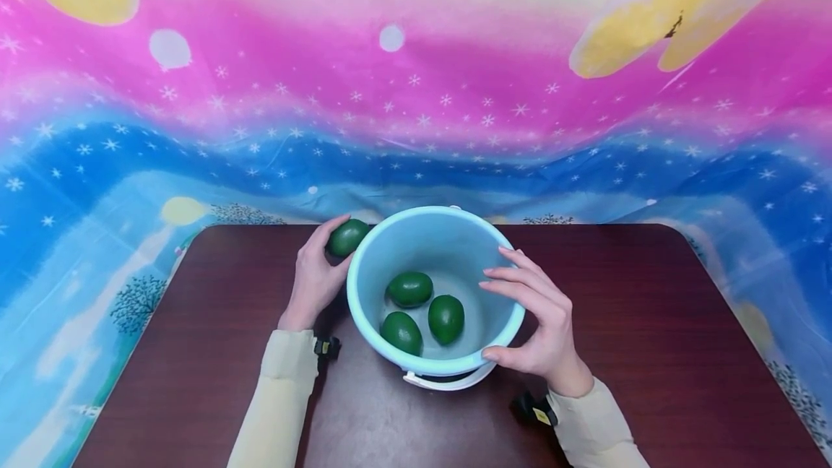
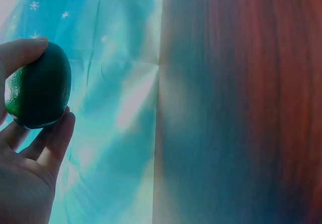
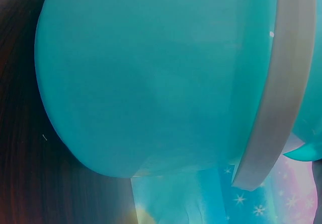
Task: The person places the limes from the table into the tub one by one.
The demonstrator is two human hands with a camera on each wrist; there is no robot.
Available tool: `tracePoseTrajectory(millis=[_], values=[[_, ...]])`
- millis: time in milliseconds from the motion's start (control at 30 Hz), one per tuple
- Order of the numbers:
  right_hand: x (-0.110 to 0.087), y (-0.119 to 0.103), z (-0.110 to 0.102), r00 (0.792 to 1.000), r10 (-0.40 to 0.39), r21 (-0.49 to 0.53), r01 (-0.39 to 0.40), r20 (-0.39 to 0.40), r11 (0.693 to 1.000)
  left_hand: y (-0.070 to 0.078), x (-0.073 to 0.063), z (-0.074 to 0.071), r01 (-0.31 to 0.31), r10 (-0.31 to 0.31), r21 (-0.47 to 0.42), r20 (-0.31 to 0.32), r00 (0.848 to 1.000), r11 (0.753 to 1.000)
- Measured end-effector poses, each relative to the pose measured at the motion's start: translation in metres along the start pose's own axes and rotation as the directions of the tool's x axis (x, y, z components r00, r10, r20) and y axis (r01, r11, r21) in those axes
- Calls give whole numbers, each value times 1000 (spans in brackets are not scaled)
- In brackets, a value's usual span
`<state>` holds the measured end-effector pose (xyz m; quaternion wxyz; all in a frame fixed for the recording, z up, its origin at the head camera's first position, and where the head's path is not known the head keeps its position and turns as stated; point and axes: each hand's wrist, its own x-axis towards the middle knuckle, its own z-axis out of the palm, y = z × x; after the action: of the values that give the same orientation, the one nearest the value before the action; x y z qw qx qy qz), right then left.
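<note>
A light blue bucket [image 1: 437,365] stands on the table, its mouth facing up toward the head camera. Inside it lie three dark green avocados, one at the back [image 1: 410,289], one at the front left [image 1: 401,333] and one at the right [image 1: 446,319]. My left hand [image 1: 316,276] holds another avocado [image 1: 347,237] between thumb and fingers, just outside the bucket's left rim; the left wrist view shows this avocado [image 2: 44,85] from the side. On the right, my right hand [image 1: 542,316] grips the bucket's rim, fingers reaching over the edge. The right wrist view shows the bucket's side [image 3: 151,83], not the hand's grip.
The bucket's white handle [image 1: 451,383] hangs down at the front; the right wrist view shows it close up. Under everything is a dark red-brown wooden table [image 1: 650,323]. A colourful snowflake-patterned cloth [image 1: 416,107] hangs behind the table and along its sides.
</note>
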<state>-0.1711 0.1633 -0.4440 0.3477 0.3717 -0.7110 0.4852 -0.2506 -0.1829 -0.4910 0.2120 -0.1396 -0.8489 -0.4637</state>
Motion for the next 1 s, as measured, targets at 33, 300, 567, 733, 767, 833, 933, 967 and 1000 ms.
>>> tracePoseTrajectory(millis=[33,300,567,733,767,833,933,967,1000], values=[[0,0,0,1000,-3,0,3,-1,1000,0,-1,0,0,0,-5,-5,1000,1000],[2,0,1,999,-31,2,31,-10,1000,2,-6,0,-2,2,-16,-16,1000,1000],[3,0,1,999,-32,0,32,-13,999,4,-6,-1,-15,15,-18,-17,1000,1000],[3,0,1,999,-29,-3,29,-13,1000,9,-7,-4,-33,33,-22,-11,999,999],[2,0,1,1000,-29,-2,29,-12,1000,11,-7,-5,-44,43,-23,-18,999,999],[2,0,1,1000,-27,-3,27,-10,1000,15,-7,-7,-69,69,-20,-37,997,997],[2,0,0,1000,-29,-5,29,-9,1000,20,-6,-10,-104,103,-11,-65,993,995],[2,0,0,1000,-30,-6,30,-9,1000,22,-6,-11,-113,112,-9,-71,991,994],[2,0,0,999,-30,-7,30,-10,1000,23,-6,-12,-119,118,-8,-74,990,993]])
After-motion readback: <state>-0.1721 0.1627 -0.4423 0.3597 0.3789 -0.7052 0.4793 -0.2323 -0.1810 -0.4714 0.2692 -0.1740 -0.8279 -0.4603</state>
